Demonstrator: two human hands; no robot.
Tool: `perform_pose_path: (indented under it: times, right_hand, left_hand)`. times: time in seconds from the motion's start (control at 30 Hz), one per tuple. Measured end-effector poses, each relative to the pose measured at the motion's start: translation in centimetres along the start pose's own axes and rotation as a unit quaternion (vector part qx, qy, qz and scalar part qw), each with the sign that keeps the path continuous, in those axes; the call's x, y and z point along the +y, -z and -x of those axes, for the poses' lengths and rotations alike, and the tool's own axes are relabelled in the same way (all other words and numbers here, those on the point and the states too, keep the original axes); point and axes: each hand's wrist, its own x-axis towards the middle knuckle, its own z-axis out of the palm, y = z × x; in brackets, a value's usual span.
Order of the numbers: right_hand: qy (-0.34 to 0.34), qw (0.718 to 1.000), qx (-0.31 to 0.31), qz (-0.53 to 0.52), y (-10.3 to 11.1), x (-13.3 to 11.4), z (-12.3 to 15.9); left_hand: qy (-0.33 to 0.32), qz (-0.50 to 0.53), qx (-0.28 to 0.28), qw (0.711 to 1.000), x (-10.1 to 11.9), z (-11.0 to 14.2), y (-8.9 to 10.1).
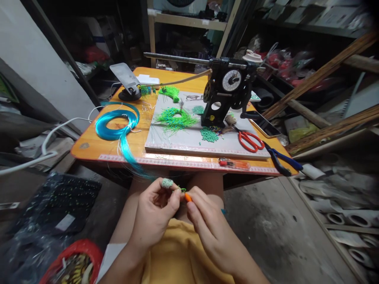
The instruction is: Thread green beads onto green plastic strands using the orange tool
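Observation:
In front of my lap, my left hand (158,209) is closed, thumb and forefinger pinching a thin bright green strand (182,189). One of its fingers has a pale green patterned wrap (167,182) round it. Close beside it, my right hand (204,213) is closed on a small orange piece (188,197) with a rounded end; its kind is hard to tell, and the fingers cover part of it. The green strand runs between the two hands. Beyond them, on a pale board (177,144), lie a spread of green strands (176,119) and small green beads (209,134).
A black hand-cranked machine (219,102) stands on the board. Red-handled scissors (251,141), pliers (278,157) and an orange cutter (235,163) lie at the table's right. A blue fibre coil (111,125) hangs over the front edge. A red basin (89,246) is lower left.

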Motion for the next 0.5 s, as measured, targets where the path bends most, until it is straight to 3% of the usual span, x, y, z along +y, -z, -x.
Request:
perform_pose_path:
  times: [0.17, 0.3, 0.4, 0.5]
  right_hand:
    - [-0.063, 0.986, 0.052, -0.143, -0.6, 0.6, 0.3]
    - [-0.103, 0.938, 0.05, -0.327, -0.9, 0.8, 0.0]
    - [-0.068, 0.911, 0.023, -0.406, -0.3, 1.3, -0.2]
    - [-0.007, 0.939, -0.009, -0.344, 1.0, 1.7, -0.3]
  left_hand:
    - [0.002, -0.005, -0.022, 1.0, 0.3, 0.0, 0.2]
    - [0.032, 0.018, -0.069, 0.997, 0.0, 0.1, 0.4]
    - [0.052, 0.035, -0.101, 0.993, 0.1, 0.1, 0.8]
    - [0.061, 0.027, -0.113, 0.991, 0.6, -0.1, 1.2]
